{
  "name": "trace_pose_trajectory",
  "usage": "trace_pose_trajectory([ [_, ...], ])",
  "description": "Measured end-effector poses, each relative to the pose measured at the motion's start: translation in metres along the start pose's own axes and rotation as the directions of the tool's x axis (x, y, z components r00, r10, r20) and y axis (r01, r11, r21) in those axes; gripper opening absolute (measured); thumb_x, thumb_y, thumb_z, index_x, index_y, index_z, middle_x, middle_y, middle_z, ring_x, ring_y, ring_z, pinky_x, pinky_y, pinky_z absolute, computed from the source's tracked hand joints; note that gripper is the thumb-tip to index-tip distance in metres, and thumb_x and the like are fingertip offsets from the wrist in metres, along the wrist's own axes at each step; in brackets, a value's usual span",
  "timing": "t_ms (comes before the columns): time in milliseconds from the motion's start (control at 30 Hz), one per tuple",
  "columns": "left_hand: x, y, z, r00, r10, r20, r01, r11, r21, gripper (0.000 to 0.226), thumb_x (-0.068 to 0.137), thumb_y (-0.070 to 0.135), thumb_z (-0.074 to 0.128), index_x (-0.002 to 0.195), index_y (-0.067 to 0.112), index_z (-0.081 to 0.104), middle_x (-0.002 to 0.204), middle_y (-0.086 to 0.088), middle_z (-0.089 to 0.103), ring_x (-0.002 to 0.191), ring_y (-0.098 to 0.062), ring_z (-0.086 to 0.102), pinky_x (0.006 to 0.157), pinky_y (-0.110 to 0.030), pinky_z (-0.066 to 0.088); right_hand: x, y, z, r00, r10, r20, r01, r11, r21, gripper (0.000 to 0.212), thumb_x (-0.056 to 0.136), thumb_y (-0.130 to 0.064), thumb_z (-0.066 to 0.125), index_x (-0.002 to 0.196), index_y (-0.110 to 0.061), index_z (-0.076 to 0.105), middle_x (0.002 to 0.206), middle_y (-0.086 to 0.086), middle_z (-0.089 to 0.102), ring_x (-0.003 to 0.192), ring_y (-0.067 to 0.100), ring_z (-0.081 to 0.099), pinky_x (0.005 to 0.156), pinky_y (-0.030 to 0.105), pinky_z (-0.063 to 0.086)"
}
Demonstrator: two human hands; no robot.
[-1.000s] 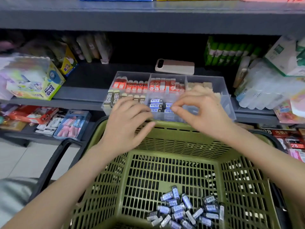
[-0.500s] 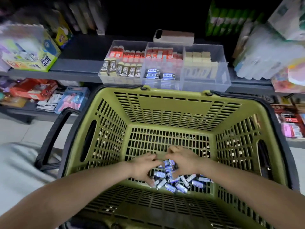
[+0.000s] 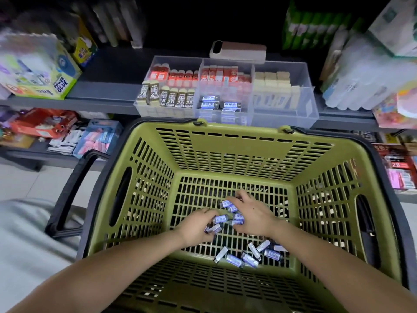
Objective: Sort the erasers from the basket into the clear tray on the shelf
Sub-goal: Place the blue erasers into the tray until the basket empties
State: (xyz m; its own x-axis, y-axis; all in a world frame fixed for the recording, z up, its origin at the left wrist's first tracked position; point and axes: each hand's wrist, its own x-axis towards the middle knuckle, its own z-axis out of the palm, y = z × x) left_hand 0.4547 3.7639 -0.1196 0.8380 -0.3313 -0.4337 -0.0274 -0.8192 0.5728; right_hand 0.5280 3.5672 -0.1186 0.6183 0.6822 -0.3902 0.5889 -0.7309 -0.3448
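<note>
I see both hands down in the green basket (image 3: 158, 168): left hand (image 3: 197, 229) curled around a few blue-wrapped erasers (image 3: 220, 219), right hand (image 3: 252, 216) cupped over several more just beside it, fingertips touching the pile between them. More loose erasers (image 3: 246, 256) lie on the basket floor near the right forearm, apart from the held ones. Clear tray (image 3: 291, 114) sits on the grey shelf (image 3: 106, 96) just past the basket's far rim, with matching blue erasers in the front middle compartment, 2B ones at left, red ones at the back, beige ones at right.
</note>
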Motion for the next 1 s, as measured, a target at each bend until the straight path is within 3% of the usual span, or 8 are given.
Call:
trace_pose_trajectory([
  [133, 0.006, 0.001, -0.005, 0.981, -0.180, -0.068, 0.148, 0.931, -0.334, 0.056, 0.079, 0.005, 0.069, 0.129, 0.017, 0.049, 0.092, -0.004, 0.057, 0.085, -0.017, 0.057, 0.080, -0.029, 0.049, 0.000, -0.008, 0.006, 0.998, 0.063, 0.019, -0.061, 0.994, -0.094, 0.103, 0.070, -0.058, 0.068, 0.148, -0.027, 0.007, 0.136, 0.006, 0.021, 0.121, 0.027, 0.035, 0.074, 0.031, 0.049],
  [233, 0.008, -0.001, -0.016, 0.954, -0.301, -0.004, 0.249, 0.796, -0.552, 0.057, 0.081, 0.005, 0.067, 0.130, 0.025, 0.047, 0.092, -0.003, 0.059, 0.074, -0.010, 0.058, 0.067, -0.018, 0.050, 0.004, -0.013, 0.005, 0.992, 0.126, -0.024, -0.128, 0.989, -0.070, 0.092, 0.072, -0.052, 0.071, 0.144, -0.026, 0.018, 0.131, 0.008, 0.028, 0.114, 0.025, 0.040, 0.072, 0.032, 0.051],
  [300, 0.008, 0.000, -0.024, 0.914, -0.392, 0.108, 0.343, 0.599, -0.724, 0.043, 0.086, 0.005, 0.060, 0.122, 0.026, 0.054, 0.098, -0.005, 0.062, 0.063, -0.008, 0.057, 0.059, -0.018, 0.048, 0.007, -0.013, 0.004, 0.990, 0.131, -0.049, -0.132, 0.991, -0.016, 0.077, 0.076, -0.045, 0.069, 0.139, -0.026, 0.028, 0.125, 0.005, 0.031, 0.101, 0.022, 0.046, 0.063, 0.027, 0.048],
  [400, 0.009, 0.000, -0.032, 0.848, -0.465, 0.253, 0.395, 0.238, -0.888, 0.030, 0.090, -0.001, 0.044, 0.109, 0.012, 0.064, 0.096, -0.013, 0.062, 0.066, -0.016, 0.053, 0.059, -0.027, 0.046, 0.012, -0.013, 0.005, 0.987, 0.141, -0.082, -0.136, 0.988, 0.071, 0.054, 0.079, -0.036, 0.064, 0.127, -0.027, 0.041, 0.115, 0.000, 0.035, 0.074, 0.012, 0.045, 0.047, 0.016, 0.030],
  [467, 0.010, 0.001, -0.034, 0.808, -0.498, 0.315, 0.414, 0.098, -0.905, 0.033, 0.089, -0.004, 0.035, 0.097, 0.005, 0.066, 0.090, -0.016, 0.060, 0.063, -0.017, 0.051, 0.054, -0.026, 0.045, 0.014, -0.012, 0.007, 0.982, 0.160, -0.099, -0.147, 0.982, 0.122, 0.046, 0.079, -0.034, 0.064, 0.120, -0.027, 0.045, 0.110, -0.003, 0.035, 0.066, 0.007, 0.042, 0.044, 0.014, 0.024],
  [633, 0.014, 0.003, -0.041, 0.740, -0.508, 0.440, 0.469, -0.078, -0.880, 0.024, 0.095, 0.014, 0.043, 0.089, 0.001, 0.062, 0.076, -0.014, 0.062, 0.058, -0.019, 0.056, 0.051, -0.026, 0.051, 0.016, -0.018, -0.005, 0.971, 0.213, -0.107, -0.176, 0.943, 0.282, 0.042, 0.077, -0.029, 0.066, 0.116, -0.025, 0.050, 0.104, -0.003, 0.037, 0.068, 0.011, 0.048, 0.054, 0.022, 0.038],
  [800, 0.017, 0.001, -0.044, 0.775, -0.373, 0.511, 0.460, -0.223, -0.860, 0.042, 0.097, 0.040, 0.041, 0.107, 0.006, 0.063, 0.087, -0.016, 0.067, 0.075, -0.027, 0.064, 0.073, -0.040, 0.057, 0.021, -0.050, -0.035, 0.958, 0.187, -0.219, -0.015, 0.790, 0.612, 0.037, 0.074, -0.021, 0.071, 0.108, -0.026, 0.057, 0.103, -0.007, 0.042, 0.088, 0.011, 0.055, 0.077, 0.024, 0.048],
  [1000, 0.015, 0.005, -0.050, 0.807, -0.287, 0.516, 0.373, -0.429, -0.823, 0.044, 0.095, 0.042, 0.041, 0.106, 0.005, 0.064, 0.090, -0.024, 0.072, 0.078, -0.038, 0.071, 0.063, -0.048, 0.057, 0.026, -0.072, -0.061, 0.990, 0.057, -0.125, 0.022, 0.833, 0.552, 0.061, 0.076, -0.040, 0.072, 0.131, -0.027, 0.050, 0.114, -0.003, 0.046, 0.096, 0.010, 0.055, 0.088, 0.024, 0.048],
])
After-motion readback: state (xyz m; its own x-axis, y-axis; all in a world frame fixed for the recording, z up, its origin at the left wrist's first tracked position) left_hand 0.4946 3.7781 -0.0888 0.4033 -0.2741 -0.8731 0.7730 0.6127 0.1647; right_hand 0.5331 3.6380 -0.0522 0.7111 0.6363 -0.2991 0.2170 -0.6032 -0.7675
